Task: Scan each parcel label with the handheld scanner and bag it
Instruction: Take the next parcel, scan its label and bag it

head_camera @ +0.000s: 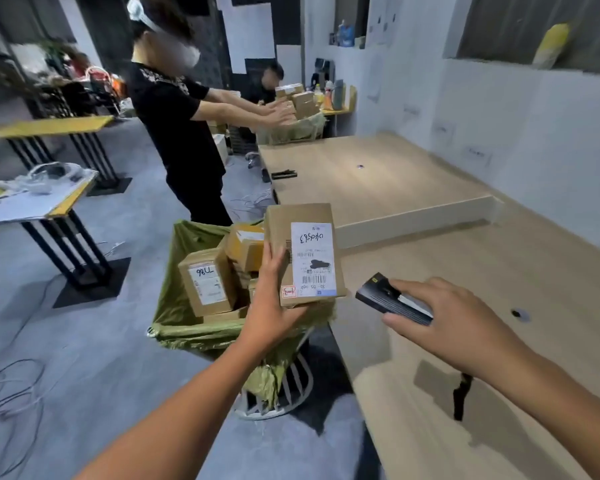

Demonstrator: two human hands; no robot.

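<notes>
My left hand grips a brown cardboard parcel by its lower left edge, with its white label facing up toward me. To the right, my right hand holds a dark handheld scanner, its front end aimed left at the label from a short gap. Below and left of the parcel stands a green bag stretched over a white wire frame, with several labelled boxes inside.
A long light wooden table runs along the right, with a raised platform behind it. A person in black stands beyond the bag, reaching to another parcel bin. Yellow-edged tables and loose cables lie on the left floor.
</notes>
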